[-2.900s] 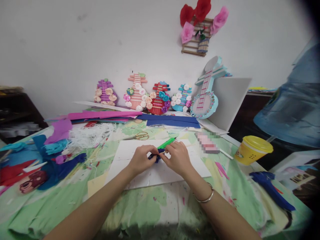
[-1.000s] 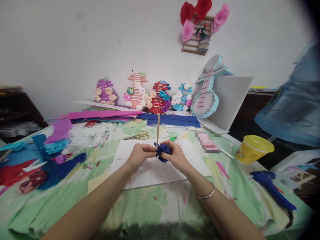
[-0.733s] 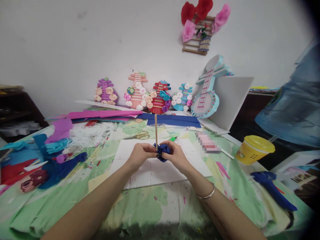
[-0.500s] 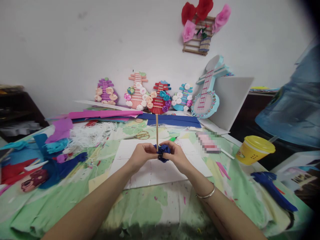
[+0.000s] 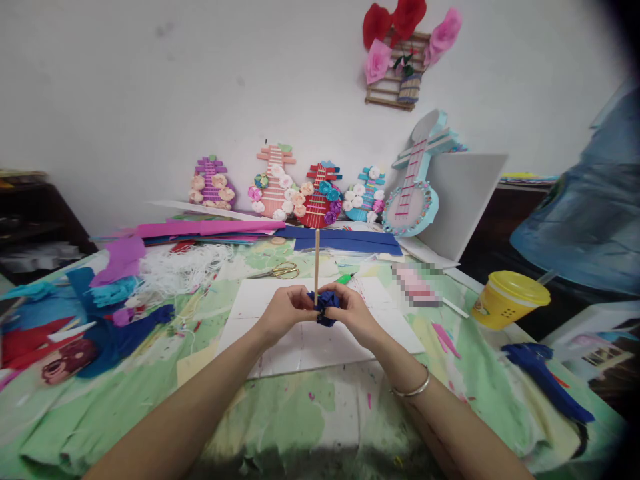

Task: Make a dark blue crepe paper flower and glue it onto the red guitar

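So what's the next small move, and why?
Probably press the blue crumpled paper gently toward the wooden stick with the right hand: that hand holds the paper, while the stick stands upright at its left edge, by the left hand's fingertips.

Wall: 1 stick rack (image 5: 390, 105), mtd. high, w/ red flowers (image 5: 409, 19) & pink flowers (image 5: 379, 62).
Back of desk (image 5: 295, 413), L to R: purple mini lute (image 5: 210, 177); peach lute (image 5: 273, 192); red lute (image 5: 315, 212); sm. blue lute (image 5: 369, 196); all upright w/ rosettes. Next, lg. pale-blue banjo shape (image 5: 401, 206), pink strings, tilted R, in front of a leaning white panel (image 5: 463, 200).
L side: tangled white yarn (image 5: 173, 273), 1 heap; dk. shelf (image 5: 43, 217) beyond.
R side: yellow tub (image 5: 510, 303), lidded; lg. translucent blue bottle (image 5: 585, 220), partly cut off; pinkish item (image 5: 415, 283), pixelated, ID unclear.
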`<control>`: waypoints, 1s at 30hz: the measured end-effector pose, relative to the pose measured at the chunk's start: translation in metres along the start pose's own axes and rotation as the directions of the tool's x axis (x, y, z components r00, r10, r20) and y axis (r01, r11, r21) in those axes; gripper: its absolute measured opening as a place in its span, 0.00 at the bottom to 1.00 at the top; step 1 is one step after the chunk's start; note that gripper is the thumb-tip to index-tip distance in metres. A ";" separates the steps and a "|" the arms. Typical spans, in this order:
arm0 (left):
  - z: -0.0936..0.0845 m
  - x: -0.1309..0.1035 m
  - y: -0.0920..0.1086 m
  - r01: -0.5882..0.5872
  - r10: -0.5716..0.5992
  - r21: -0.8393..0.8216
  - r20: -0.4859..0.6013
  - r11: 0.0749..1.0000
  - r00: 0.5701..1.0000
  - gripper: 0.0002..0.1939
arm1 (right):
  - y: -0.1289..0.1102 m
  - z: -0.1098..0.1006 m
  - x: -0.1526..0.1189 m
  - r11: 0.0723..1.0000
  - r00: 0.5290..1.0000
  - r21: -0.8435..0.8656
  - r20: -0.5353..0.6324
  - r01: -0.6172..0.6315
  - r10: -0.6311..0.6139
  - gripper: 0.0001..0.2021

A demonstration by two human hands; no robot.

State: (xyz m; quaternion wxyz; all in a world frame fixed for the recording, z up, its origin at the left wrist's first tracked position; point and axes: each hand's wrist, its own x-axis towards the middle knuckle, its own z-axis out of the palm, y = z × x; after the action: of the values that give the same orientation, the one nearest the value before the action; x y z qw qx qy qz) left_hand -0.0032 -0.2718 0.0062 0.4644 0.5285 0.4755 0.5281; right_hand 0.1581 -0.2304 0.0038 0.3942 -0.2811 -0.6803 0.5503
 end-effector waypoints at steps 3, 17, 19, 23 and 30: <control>0.001 0.001 -0.001 -0.008 0.007 -0.054 -0.020 0.998 1.000 0.15 | 0.000 0.000 0.001 1.000 1.000 0.025 -0.009 0.003 -0.003 0.16; 0.000 -0.001 0.005 -0.005 0.006 0.017 -0.053 1.000 0.999 0.10 | -0.002 -0.004 0.004 0.996 0.991 0.079 -0.121 -0.052 0.061 0.14; 0.001 -0.001 0.006 -0.013 0.015 0.036 -0.063 0.999 0.998 0.09 | -0.001 -0.005 0.005 0.996 0.990 0.063 -0.123 -0.056 0.063 0.15; 0.002 -0.001 0.004 -0.030 0.033 0.038 -0.084 0.999 0.996 0.09 | 0.001 -0.005 0.006 0.995 0.989 0.072 -0.120 -0.074 0.082 0.14; 0.001 0.000 0.001 0.005 -0.003 0.018 -0.113 1.000 0.994 0.10 | 0.004 -0.003 0.006 0.991 0.994 0.112 -0.076 -0.072 0.080 0.14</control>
State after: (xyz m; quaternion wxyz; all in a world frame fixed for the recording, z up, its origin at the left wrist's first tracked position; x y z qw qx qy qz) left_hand -0.0023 -0.2717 0.0075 0.4328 0.5011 0.5068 0.5520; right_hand 0.1576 -0.2231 0.0012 0.4149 -0.3068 -0.6215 0.5895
